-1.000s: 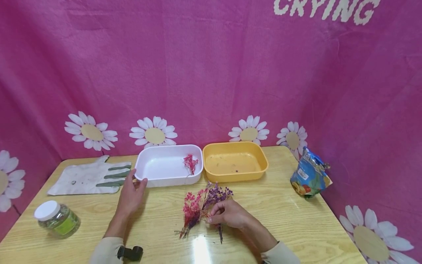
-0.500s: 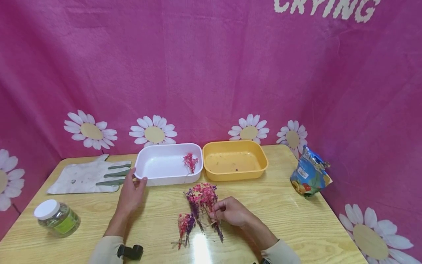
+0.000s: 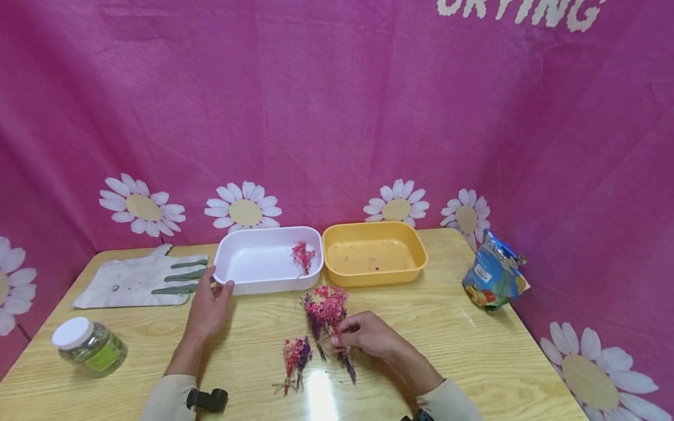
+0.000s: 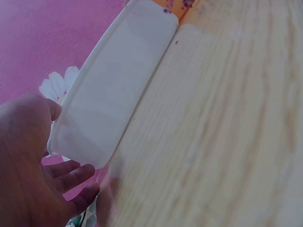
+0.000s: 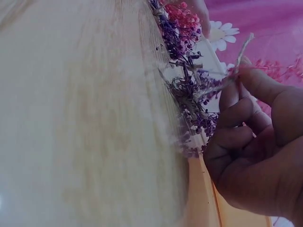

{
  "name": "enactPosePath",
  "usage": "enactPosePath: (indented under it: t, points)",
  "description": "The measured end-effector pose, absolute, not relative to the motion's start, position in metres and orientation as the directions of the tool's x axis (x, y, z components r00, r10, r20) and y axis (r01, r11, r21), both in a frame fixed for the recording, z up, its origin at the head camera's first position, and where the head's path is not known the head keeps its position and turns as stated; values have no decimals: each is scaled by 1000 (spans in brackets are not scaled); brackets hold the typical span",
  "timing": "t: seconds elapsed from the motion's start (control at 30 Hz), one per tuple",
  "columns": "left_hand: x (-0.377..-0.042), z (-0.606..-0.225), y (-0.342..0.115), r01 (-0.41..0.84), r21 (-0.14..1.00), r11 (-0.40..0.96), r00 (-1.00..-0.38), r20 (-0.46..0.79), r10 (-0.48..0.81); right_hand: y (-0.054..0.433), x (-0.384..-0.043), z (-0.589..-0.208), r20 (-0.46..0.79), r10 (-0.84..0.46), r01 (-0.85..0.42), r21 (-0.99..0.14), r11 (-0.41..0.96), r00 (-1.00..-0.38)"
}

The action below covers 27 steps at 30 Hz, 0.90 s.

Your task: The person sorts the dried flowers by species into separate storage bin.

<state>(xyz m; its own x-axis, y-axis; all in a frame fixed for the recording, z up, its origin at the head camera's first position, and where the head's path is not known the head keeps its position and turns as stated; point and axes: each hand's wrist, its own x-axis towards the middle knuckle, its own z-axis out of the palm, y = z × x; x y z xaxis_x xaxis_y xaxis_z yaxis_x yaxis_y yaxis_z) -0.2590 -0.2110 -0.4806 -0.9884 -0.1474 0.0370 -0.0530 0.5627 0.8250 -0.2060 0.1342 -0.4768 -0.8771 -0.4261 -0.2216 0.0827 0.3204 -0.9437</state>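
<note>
My left hand [image 3: 209, 305] holds the near-left corner of a white plastic tub [image 3: 247, 286], thumb and fingers around its end; in the left wrist view, the hand [image 4: 33, 161] reaches around that end. Inside the tub lies a pink dried-flower sprig [image 3: 303, 256]. In front of the tubs, my right hand [image 3: 368, 335] pinches a thin stem of a pink dried-flower sprig [image 3: 333, 304] between thumb and forefinger. Purple dried flowers [image 5: 177, 45] lie close beside it on the table. A smaller pink-and-purple bunch [image 3: 296, 355] rests nearer me.
A yellow tub [image 3: 375, 280] with a few crumbs stands against the white one. Left are a white glove [image 3: 126, 283] with green fingers and a white-lidded jar [image 3: 92, 348]. A blue packet [image 3: 492, 275] stands at the right edge. A pink curtain [image 3: 326, 117] hangs behind.
The flower bunches have separated: a small pink-and-purple bunch now lies nearer me, and pink flowers now overlie the purple ones by the right hand. The left hand stays at the tub.
</note>
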Motion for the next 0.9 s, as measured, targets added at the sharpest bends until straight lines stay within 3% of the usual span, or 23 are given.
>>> enactPosePath:
  t: [0.5,0.73,0.9]
  points:
    - [-258,-479,-209,-80,820,567,-987,15,-161,138,-209,-474,-119,-506,-12,-969,248,-854]
    - [-258,-480,-210,-89,821,564,-987,2,-160,143,-210,-474,-197,-498,103,-972,210,-844]
    - [-258,-480,-210,-81,824,561,-987,12,-161,142,-212,-476,-208,-485,95,-964,247,-850]
